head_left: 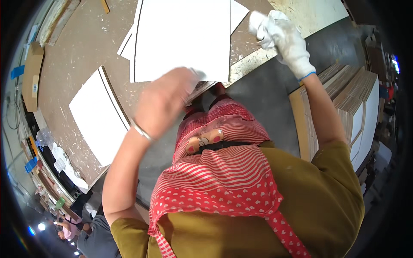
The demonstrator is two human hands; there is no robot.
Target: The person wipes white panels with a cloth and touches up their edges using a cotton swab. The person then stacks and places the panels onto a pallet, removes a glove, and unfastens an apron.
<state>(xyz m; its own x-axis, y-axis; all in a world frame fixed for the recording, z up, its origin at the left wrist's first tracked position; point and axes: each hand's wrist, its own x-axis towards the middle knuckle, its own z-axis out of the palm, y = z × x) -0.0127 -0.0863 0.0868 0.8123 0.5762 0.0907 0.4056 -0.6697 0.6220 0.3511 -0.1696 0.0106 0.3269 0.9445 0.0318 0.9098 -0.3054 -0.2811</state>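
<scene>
My left hand (165,96), bare with a bangle at the wrist, is over the near edge of a white panel (183,38). Motion smears its fingers, so their pose is unclear. In a white work glove with a blue cuff edge, my right hand (290,45) is raised to the right of that panel. A crumpled white cloth (260,28) is bunched in its closed fingers. The panel has a dark line along its left side and lies over other white sheets. Left of my left hand, a separate white panel (97,116) with a dark edge strip rests on the table.
The brown worktable (81,51) is scuffed and flecked with white. A stack of cardboard and white-faced boards (344,99) stands on the floor at right. Cardboard (33,79) and plastic wrap (45,136) lie along the left edge. Another person (71,225) is at lower left.
</scene>
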